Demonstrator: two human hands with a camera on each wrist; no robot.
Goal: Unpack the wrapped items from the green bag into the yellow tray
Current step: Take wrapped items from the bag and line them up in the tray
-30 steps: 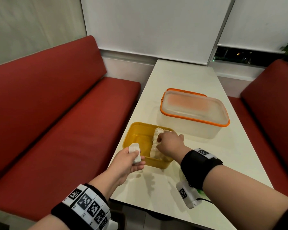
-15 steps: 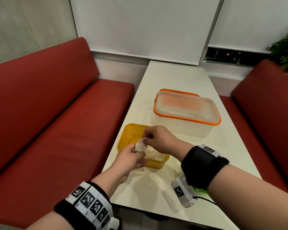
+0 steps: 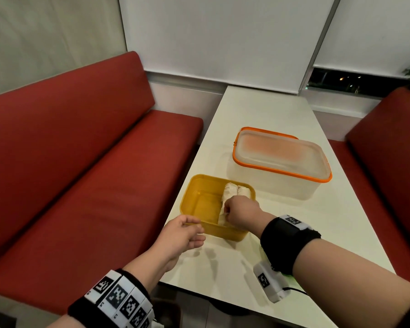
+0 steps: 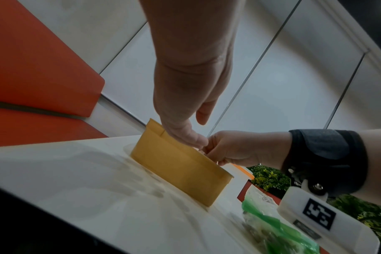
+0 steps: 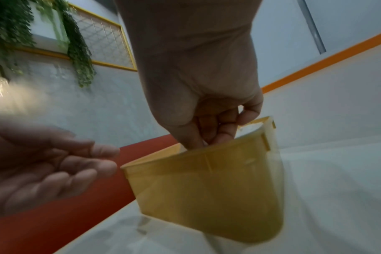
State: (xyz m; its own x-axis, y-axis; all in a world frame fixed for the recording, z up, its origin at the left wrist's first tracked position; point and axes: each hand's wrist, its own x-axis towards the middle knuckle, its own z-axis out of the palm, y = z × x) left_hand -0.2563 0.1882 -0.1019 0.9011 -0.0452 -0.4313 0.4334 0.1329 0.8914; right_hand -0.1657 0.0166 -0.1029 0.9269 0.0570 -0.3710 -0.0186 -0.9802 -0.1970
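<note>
The yellow tray (image 3: pixel 200 182) (image 4: pixel 178 168) (image 5: pixel 207 185) stands near the table's left edge. Two white wrapped items (image 3: pixel 232 191) lie side by side along its right wall. My right hand (image 3: pixel 237 213) (image 4: pixel 228 149) (image 5: pixel 209 130) reaches down into the tray with its fingers curled round another wrapped item (image 3: pixel 223 217). My left hand (image 3: pixel 187 233) (image 4: pixel 198 134) (image 5: pixel 76 163) hovers at the tray's near left corner, fingers relaxed and palm empty. The green bag (image 4: pixel 270 221) lies on the table under my right wrist.
A clear box with an orange-rimmed lid (image 3: pixel 279 157) stands just behind the tray. The white table (image 3: pixel 270 233) is narrow, with red benches on the left (image 3: pixel 81 185) and right (image 3: pixel 388 162). The tray sits close to the table's left edge.
My left hand held a wrapped item, then passed it to my right hand. The right hand has lowered it into the tray, and the left hand has drawn back empty.
</note>
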